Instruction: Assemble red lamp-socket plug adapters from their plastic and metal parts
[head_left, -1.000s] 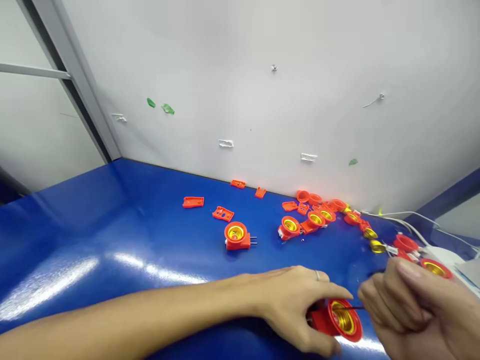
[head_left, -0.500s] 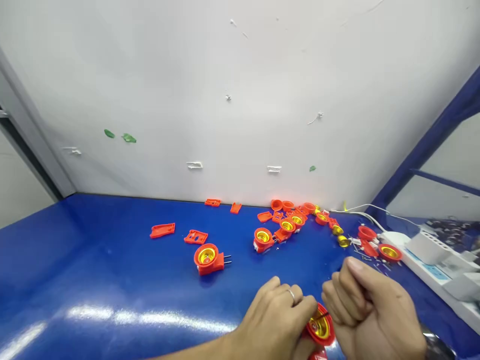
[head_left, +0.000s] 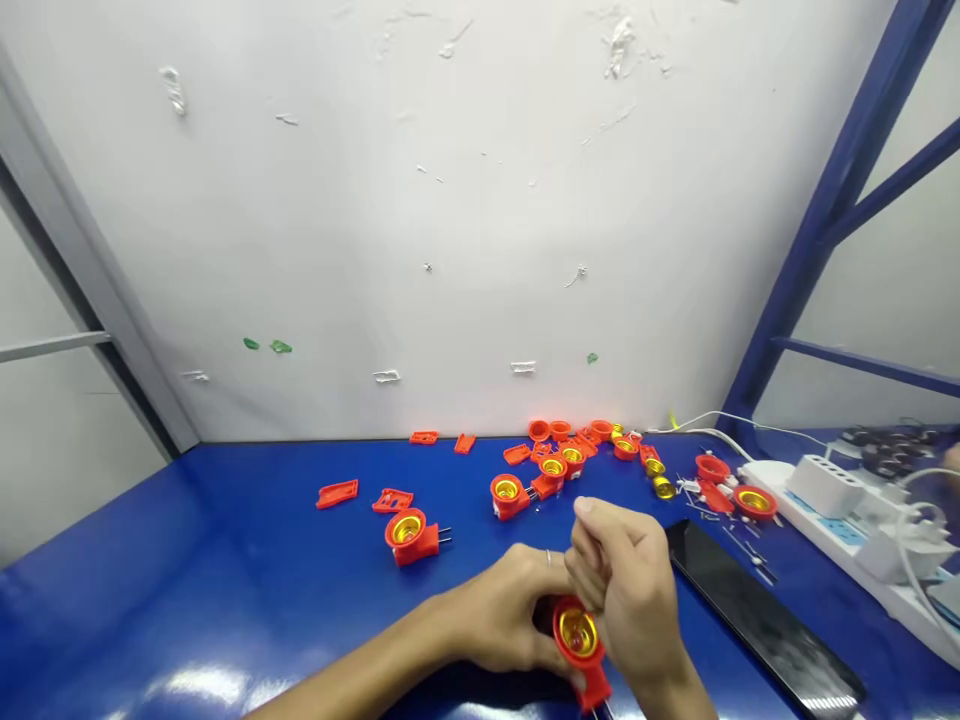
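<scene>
My left hand (head_left: 506,612), with a ring on one finger, is closed round a red plug-in lamp socket (head_left: 579,634) with a gold threaded inside. The socket's mouth faces up and its metal prongs point towards me. My right hand (head_left: 628,585) is a fist just above the socket's right rim. A thin dark shaft ran from this fist into the socket in the earlier view, like a screwdriver; my fingers now hide most of it. Another red lamp socket (head_left: 409,533) lies on the table beyond my left hand, prongs pointing right.
Several red sockets (head_left: 508,492) and loose red covers (head_left: 337,493) lie towards the wall. Gold threaded sleeves (head_left: 663,487) and small metal pieces (head_left: 750,553) are scattered at right. A black phone (head_left: 757,605) lies beside my right hand, near a white power strip (head_left: 855,555).
The camera view has tilted up and shifted right, so the phone shows. Both hands and the socket appear further left; my right fist has turned and come closer over the socket.
</scene>
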